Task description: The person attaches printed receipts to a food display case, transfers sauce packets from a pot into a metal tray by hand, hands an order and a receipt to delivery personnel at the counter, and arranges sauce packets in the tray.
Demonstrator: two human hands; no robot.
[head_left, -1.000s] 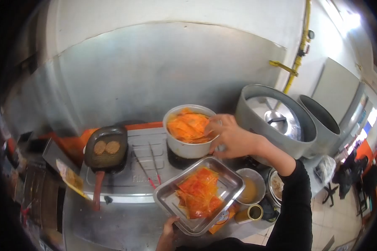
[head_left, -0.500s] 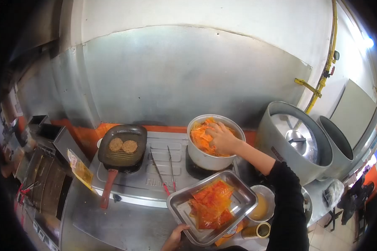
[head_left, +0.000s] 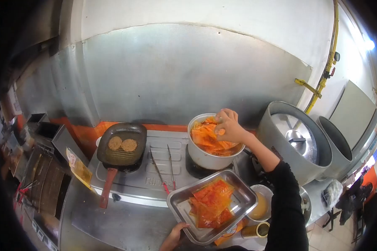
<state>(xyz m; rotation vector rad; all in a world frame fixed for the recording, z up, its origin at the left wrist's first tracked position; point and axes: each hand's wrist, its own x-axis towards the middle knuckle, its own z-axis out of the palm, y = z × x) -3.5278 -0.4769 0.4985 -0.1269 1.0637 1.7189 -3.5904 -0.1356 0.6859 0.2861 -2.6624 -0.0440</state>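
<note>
My left hand (head_left: 174,236) grips the near-left rim of a rectangular metal tray (head_left: 179,214), thumb on top. Inside the tray lie flat, sauce-coated orange-red food sheets (head_left: 213,203), stacked unevenly. Over a round metal pot (head_left: 211,161) on the right burner is my right hand (head_left: 232,127), its fingers bent down and closed on one of the soft orange food sheets (head_left: 207,140) filling the pot. The hand partly hides what it pinches. The tray is tilted a little and sits in front of the pot.
A grill pan (head_left: 121,157) with two brown patties stands on the left burner. Tongs (head_left: 163,169) rest on the stove between pan and pot. A bowl of yellowish liquid (head_left: 260,205) and a gold can (head_left: 262,229) are right of the tray. Large pots (head_left: 301,138) stand farther right.
My right hand has risen slightly and shifted right within the pot, its fingers more curled, and the orange sheets have shifted beneath it. The left hand and tray stay about where they were.
</note>
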